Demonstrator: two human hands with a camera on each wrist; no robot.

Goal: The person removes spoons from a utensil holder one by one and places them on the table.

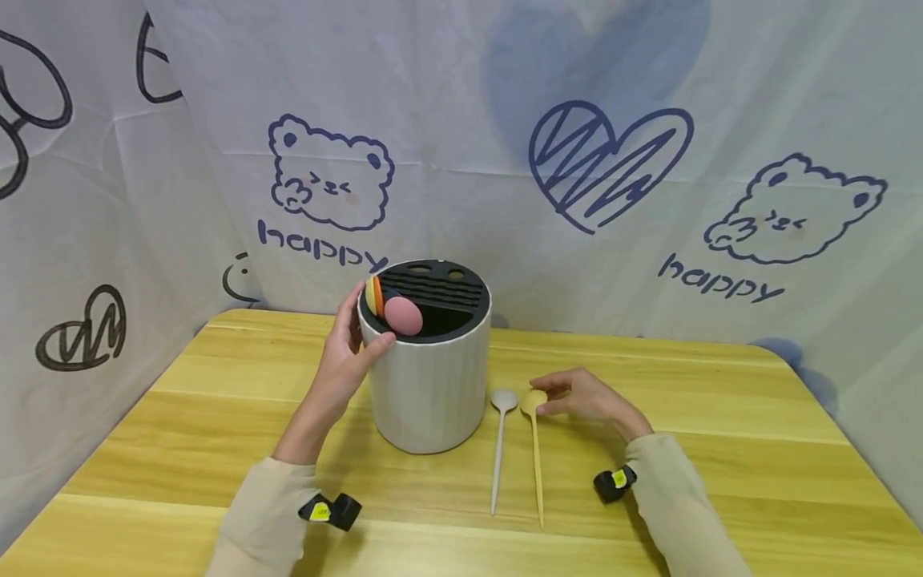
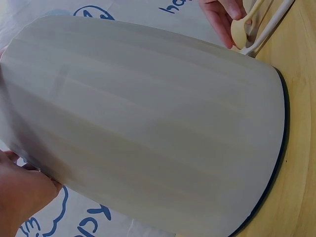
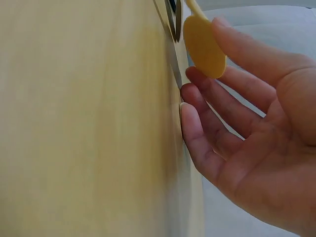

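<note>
Left hand grips one container; right, one spoon of two.

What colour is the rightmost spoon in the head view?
The spoon is yellow, showing best in the head view.

Work surface: a wood-grain table extends beneath the left-hand grip and the right-hand grip; its rear corners are rounded. Rear boundary: a creased, pale fabric backdrop hangs behind both grips. Behind the left-hand grip, it carries a bear drawing and the word "happy". Behind the right-hand grip, it carries a hatched heart overlapping a pale blue heart; farther right is a second bear drawing. Side boundary: a pale side panel with black line drawings stands left of the left-hand grip. Lighting: soft.
</note>
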